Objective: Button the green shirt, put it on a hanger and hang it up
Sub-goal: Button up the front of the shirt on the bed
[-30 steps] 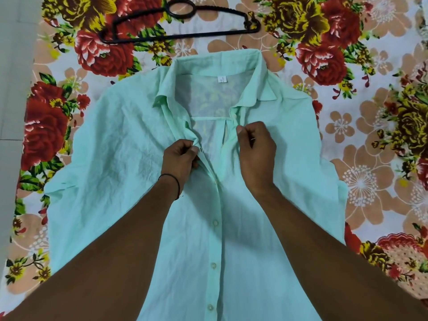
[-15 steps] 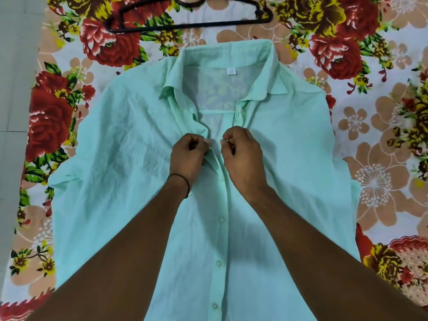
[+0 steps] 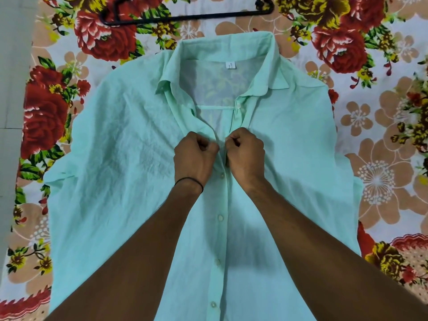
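— Where is the green shirt [image 3: 129,172]?

— Spread flat, front up, across the middle of the frame on a flowered sheet [image 3: 382,126]; its collar [image 3: 227,46] points to the top, the hem runs off the bottom edge; the cloth is creased, most of all on the left half.

— And the hands?

— Both meet at the placket, just below the open neck, a little above centre; the left hand [image 3: 194,158] is curled into a tight pinch on the left front edge; the right hand [image 3: 246,154] is curled the same way on the right edge; the knuckles nearly touch; what lies between the fingertips is hidden by the fingers, so I cannot tell whether a button is caught there.

— Anything on the wrists?

— A thin black band [image 3: 188,180] on the left one.

— The buttons?

— A row of pale buttons [image 3: 220,218] runs down the centre below the hands, closed; one more shows near the collar, upper centre-right.

— The hanger?

— A black hanger [image 3: 185,17] lies on the sheet at the top of the frame, above the collar and apart from it; its hook is cut off by the frame.
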